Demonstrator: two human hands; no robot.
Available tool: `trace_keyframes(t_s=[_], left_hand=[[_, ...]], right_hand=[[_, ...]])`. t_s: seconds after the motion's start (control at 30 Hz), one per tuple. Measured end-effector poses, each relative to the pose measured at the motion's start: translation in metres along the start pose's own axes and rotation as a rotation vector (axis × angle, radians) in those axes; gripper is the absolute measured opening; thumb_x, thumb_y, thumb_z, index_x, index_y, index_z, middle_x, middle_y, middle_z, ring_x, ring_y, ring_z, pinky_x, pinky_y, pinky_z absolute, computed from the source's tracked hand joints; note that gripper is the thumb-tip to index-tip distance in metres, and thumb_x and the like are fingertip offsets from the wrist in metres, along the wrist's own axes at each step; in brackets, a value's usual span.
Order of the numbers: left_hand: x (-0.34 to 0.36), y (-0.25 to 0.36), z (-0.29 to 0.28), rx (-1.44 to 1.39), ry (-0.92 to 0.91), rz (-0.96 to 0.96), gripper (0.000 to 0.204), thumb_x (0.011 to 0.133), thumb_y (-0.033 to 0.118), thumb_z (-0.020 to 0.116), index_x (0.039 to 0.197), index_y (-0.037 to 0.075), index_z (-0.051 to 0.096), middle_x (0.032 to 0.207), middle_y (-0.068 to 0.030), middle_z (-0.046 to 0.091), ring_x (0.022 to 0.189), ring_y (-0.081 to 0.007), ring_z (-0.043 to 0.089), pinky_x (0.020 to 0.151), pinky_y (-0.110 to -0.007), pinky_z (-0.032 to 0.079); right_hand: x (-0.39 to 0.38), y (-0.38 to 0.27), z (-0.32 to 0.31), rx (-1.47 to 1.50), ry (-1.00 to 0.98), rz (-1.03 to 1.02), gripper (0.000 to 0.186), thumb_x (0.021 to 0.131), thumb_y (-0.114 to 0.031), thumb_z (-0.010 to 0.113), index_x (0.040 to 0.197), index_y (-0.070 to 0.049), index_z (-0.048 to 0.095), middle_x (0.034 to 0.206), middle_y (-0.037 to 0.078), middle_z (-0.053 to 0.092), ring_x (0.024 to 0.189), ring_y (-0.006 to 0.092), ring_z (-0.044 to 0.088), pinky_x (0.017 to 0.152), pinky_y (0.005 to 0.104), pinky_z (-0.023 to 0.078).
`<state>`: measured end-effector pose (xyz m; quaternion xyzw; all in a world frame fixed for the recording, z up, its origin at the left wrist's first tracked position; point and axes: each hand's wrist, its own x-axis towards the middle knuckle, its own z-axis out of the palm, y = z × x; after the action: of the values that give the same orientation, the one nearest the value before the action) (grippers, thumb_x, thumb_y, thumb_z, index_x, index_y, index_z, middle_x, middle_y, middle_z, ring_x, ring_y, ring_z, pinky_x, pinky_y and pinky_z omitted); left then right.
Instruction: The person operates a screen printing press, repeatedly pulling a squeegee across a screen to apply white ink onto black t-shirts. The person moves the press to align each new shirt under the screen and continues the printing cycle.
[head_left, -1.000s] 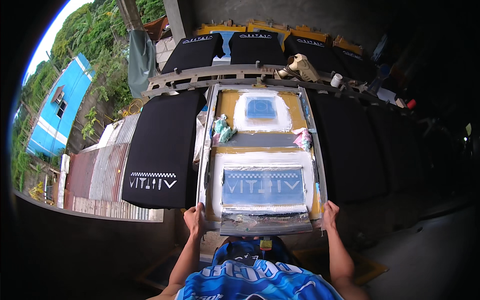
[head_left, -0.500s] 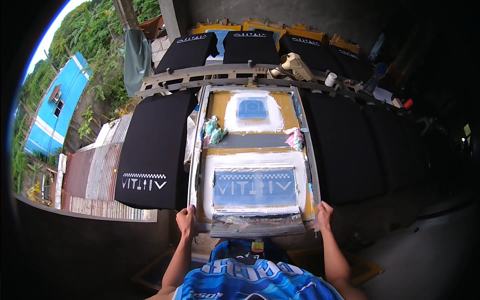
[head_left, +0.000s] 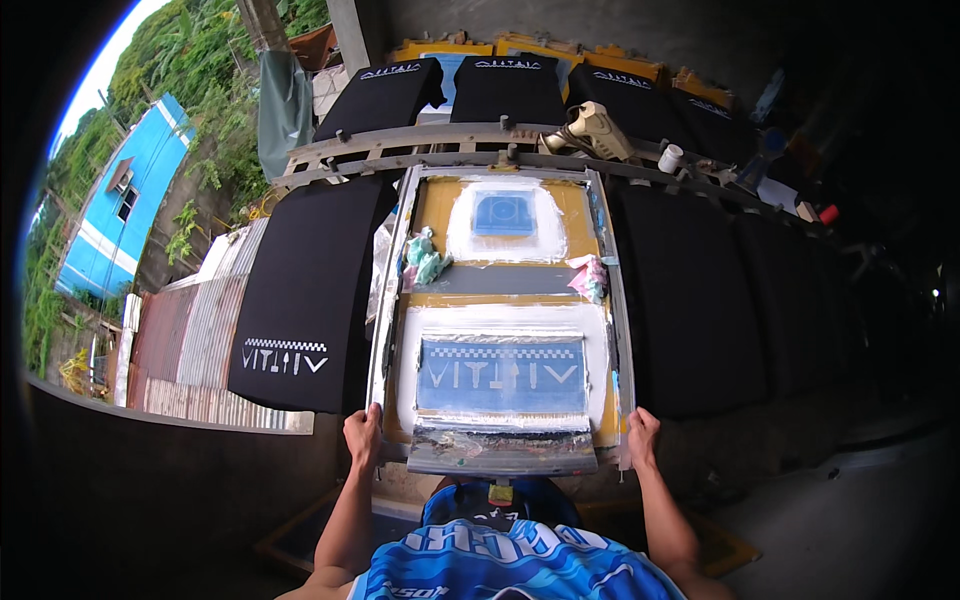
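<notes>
A silk-screen printing frame (head_left: 391, 300) with metal sides lies lengthwise in front of me. Its mesh has a large blue stencil panel (head_left: 500, 399) near me and a small blue panel (head_left: 503, 213) farther off, both ringed by white ink. Across the near end rests a wide grey squeegee (head_left: 502, 462), smeared with ink. My left hand (head_left: 362, 437) is closed around the frame's near left corner. At the near right corner, my right hand (head_left: 643, 438) grips the other side. Crumpled rags sit on the frame's sides, greenish (head_left: 426, 258) at left and pink (head_left: 588, 279) at right.
Black shirts flank the frame: a printed shirt (head_left: 300, 280) at left, dark shirts (head_left: 690, 300) at right. Behind runs a metal rail (head_left: 420, 143) holding a beige heat gun (head_left: 595, 132) and a white container (head_left: 670, 158). More printed black shirts (head_left: 510, 92) lie beyond.
The view has tilted slightly. The frame's near end, the squeegee and both hands appear a little farther left. Both hands keep their grip.
</notes>
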<state>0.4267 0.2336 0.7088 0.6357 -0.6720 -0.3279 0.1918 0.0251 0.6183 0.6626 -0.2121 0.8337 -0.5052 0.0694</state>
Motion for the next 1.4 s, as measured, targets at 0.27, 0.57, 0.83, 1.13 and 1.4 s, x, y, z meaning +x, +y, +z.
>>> trace_keyframes(t_s=[0.27, 0.57, 0.83, 1.13, 1.4], left_hand=[[0.0, -0.008, 0.005, 0.031, -0.027, -0.01, 0.056, 0.097, 0.043, 0.065, 0.071, -0.007, 0.064, 0.058, -0.0161, 0.058, 0.055, -0.0228, 0.056, 0.06, -0.043, 0.045], [-0.018, -0.008, 0.012, 0.184, 0.063, -0.126, 0.057, 0.1, 0.048, 0.06, 0.083, -0.005, 0.068, 0.077, -0.0259, 0.069, 0.076, -0.0424, 0.069, 0.071, -0.05, 0.051], [-0.011, 0.009, 0.016, -0.003, 0.175, 0.135, 0.023, 0.093, 0.015, 0.067, 0.106, -0.004, 0.065, 0.105, -0.0221, 0.063, 0.099, -0.0381, 0.062, 0.092, -0.043, 0.049], [-0.092, 0.039, -0.029, 0.108, -0.405, 1.034, 0.055, 0.064, -0.006, 0.061, 0.118, 0.003, 0.062, 0.116, -0.0177, 0.059, 0.115, -0.0386, 0.057, 0.107, -0.05, 0.042], [-0.064, 0.059, 0.0, 0.193, -0.238, 1.11, 0.039, 0.058, -0.002, 0.068, 0.095, 0.007, 0.068, 0.091, -0.0076, 0.062, 0.088, -0.0295, 0.059, 0.078, -0.042, 0.045]], right_hand=[[-0.008, 0.002, 0.002, -0.042, -0.006, 0.06, 0.025, 0.093, -0.007, 0.054, 0.073, 0.003, 0.041, 0.064, 0.019, 0.031, 0.058, 0.0191, 0.031, 0.053, 0.0425, 0.029], [-0.012, 0.02, -0.001, -0.136, -0.078, -0.088, 0.021, 0.088, -0.002, 0.053, 0.07, 0.004, 0.044, 0.06, 0.018, 0.036, 0.055, 0.0214, 0.037, 0.053, 0.0409, 0.031], [0.017, -0.051, 0.003, -0.439, -0.008, -0.221, 0.018, 0.089, -0.015, 0.065, 0.092, 0.003, 0.067, 0.09, 0.023, 0.063, 0.086, 0.0418, 0.063, 0.078, 0.0483, 0.051], [-0.055, -0.156, -0.008, -0.48, -0.627, -0.82, 0.045, 0.073, -0.008, 0.068, 0.117, 0.002, 0.065, 0.114, 0.021, 0.064, 0.106, 0.0389, 0.064, 0.092, 0.0477, 0.053], [-0.03, -0.15, 0.018, -0.541, -0.618, -0.545, 0.02, 0.068, -0.001, 0.064, 0.088, 0.0, 0.062, 0.093, 0.017, 0.068, 0.089, 0.0378, 0.067, 0.077, 0.0469, 0.056]])
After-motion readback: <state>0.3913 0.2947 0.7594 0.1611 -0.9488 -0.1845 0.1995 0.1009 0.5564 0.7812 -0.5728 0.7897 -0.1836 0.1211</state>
